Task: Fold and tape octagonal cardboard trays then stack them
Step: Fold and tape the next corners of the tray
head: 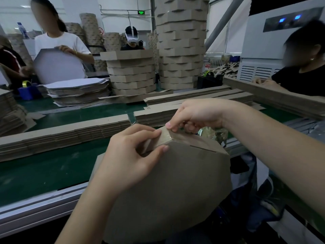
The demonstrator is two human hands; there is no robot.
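The octagonal cardboard tray (pixel 168 187) is held bottom-up over the near edge of the green table (pixel 44 169). The left hand (pixel 130 155) pinches its folded top rim, while the right hand (pixel 195 114) pinches the taped corner just beside it.

Matt brown cardboard tray (pixel 168 187), glossy clear tape (pixel 166 136), green belt (pixel 45 166).

Behind the green-topped table (pixel 52 166) stands a white wall (pixel 82 6) with a lit green sign (pixel 141 12); a white cabinet (pixel 260 44) stands right of the table.
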